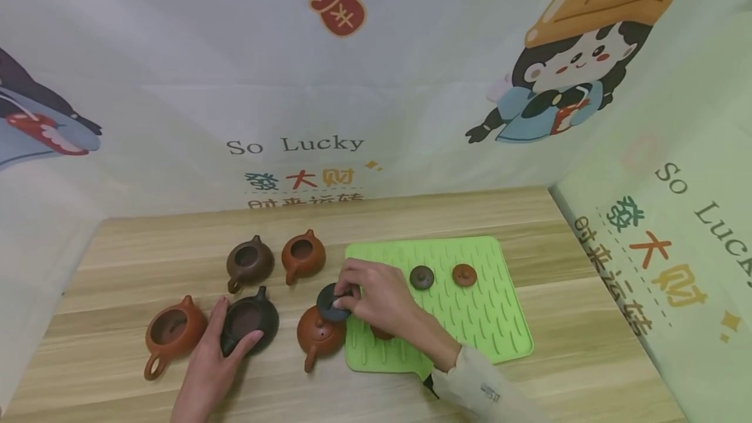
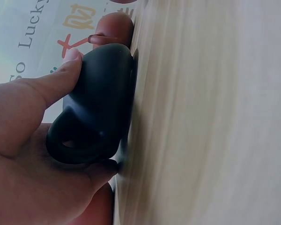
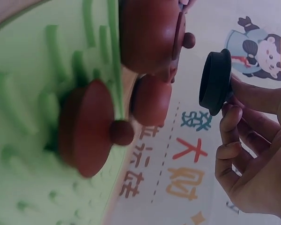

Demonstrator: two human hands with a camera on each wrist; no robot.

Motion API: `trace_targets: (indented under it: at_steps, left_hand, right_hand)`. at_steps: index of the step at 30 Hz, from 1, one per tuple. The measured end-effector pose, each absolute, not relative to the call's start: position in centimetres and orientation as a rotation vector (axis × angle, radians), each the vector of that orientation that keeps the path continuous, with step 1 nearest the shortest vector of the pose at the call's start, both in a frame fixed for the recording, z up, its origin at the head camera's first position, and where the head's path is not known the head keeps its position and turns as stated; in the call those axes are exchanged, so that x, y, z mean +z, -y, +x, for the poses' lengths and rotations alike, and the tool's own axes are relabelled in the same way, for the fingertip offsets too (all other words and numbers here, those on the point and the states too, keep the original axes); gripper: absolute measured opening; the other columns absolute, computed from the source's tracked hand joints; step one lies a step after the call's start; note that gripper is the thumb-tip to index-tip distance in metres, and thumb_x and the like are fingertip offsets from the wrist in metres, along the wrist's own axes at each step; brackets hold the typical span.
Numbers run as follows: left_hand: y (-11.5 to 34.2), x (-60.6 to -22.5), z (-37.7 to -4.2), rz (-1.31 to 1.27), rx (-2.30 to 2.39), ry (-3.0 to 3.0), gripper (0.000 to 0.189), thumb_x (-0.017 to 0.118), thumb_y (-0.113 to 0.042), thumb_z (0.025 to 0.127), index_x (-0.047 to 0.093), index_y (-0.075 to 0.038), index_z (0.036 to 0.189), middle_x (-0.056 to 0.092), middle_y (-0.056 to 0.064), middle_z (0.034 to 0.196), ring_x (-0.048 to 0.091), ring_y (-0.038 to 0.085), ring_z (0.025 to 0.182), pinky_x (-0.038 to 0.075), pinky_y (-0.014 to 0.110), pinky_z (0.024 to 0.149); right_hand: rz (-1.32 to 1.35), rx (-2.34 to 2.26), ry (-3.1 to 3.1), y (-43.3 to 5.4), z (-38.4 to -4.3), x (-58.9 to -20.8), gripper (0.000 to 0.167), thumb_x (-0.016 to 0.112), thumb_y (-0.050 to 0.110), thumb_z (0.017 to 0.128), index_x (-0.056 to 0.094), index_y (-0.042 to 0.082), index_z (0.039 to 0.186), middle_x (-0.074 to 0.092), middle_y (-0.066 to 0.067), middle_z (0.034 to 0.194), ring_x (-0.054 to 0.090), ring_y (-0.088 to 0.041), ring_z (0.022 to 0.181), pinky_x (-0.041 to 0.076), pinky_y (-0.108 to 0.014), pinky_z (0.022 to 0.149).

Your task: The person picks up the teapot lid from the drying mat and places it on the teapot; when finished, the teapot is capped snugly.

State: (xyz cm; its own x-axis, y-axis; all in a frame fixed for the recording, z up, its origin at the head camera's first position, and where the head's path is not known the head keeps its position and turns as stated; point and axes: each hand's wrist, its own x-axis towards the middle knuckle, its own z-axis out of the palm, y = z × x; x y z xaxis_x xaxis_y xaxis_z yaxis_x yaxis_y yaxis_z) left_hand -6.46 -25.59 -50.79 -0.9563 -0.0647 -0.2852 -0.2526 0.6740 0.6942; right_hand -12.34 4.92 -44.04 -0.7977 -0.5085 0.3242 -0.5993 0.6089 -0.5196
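Note:
A black teapot [image 1: 261, 322], its top uncovered, stands on the wooden table. My left hand [image 1: 210, 358] holds it round the sides, thumb on one side and fingers on the other; its loop handle [image 2: 68, 152] faces the palm in the left wrist view. Above the left edge of the green mat [image 1: 482, 325], my right hand [image 1: 376, 292] pinches a black lid [image 3: 215, 82] by its top, the hollow underside facing away from the hand. Just below that lid is a reddish-brown teapot [image 1: 320, 339] with its own lid on. Under my right wrist, a reddish lid [image 3: 91, 129] lies on the mat.
Behind stand a dark brown teapot [image 1: 258, 265] and an orange-brown one [image 1: 308, 260], both lidless. Another lidless orange teapot [image 1: 190, 338] is at the left. A dark brown lid [image 1: 422, 277] and an orange lid [image 1: 465, 275] lie on the mat. Printed cloth [image 1: 411, 116] hangs behind.

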Motion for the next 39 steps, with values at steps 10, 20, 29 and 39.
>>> trace_targets:
  at_steps: [10,20,29,39]
  left_hand:
    - [25.6,-51.0,-6.6,-0.261,1.146,-2.662,0.106,0.074,-0.041,0.107,0.005,0.004,0.174,0.007,0.036,0.178,0.012,0.056,0.165,0.019,0.070,0.132]
    - [25.9,-52.7,-6.2,-0.181,1.193,-2.810,0.104,0.077,-0.043,0.104,0.016,0.008,0.172,0.021,0.041,0.173,0.027,0.063,0.158,0.030,0.076,0.122]
    - [25.8,-51.5,-6.4,-0.221,1.154,-2.713,0.101,0.073,-0.041,0.108,0.011,0.006,0.173,0.014,0.038,0.177,0.019,0.058,0.163,0.024,0.073,0.128]
    - [25.7,-51.0,-6.6,-0.261,1.124,-2.660,0.099,0.070,-0.040,0.109,0.009,0.002,0.174,0.011,0.034,0.179,0.016,0.057,0.165,0.021,0.070,0.131]
  right_hand:
    - [0.956,0.901,2.763,-1.2,-13.3,-43.7,0.014,0.093,0.021,0.089,0.080,0.016,0.087,0.071,0.005,0.087,0.063,-0.006,0.075,0.046,-0.015,0.064]
    - [1.004,0.800,2.805,1.4,-13.8,-43.8,0.012,0.092,0.027,0.092,0.083,0.020,0.087,0.072,0.012,0.089,0.062,0.002,0.075,0.038,-0.008,0.060]
    - [1.075,0.731,2.817,4.2,-14.4,-44.8,0.013,0.091,0.031,0.093,0.083,0.022,0.089,0.070,0.014,0.091,0.061,0.006,0.077,0.039,-0.006,0.061]
    - [1.134,0.577,2.837,7.3,-14.6,-45.0,0.011,0.088,0.035,0.095,0.082,0.027,0.090,0.065,0.019,0.091,0.054,0.006,0.074,0.036,-0.012,0.058]
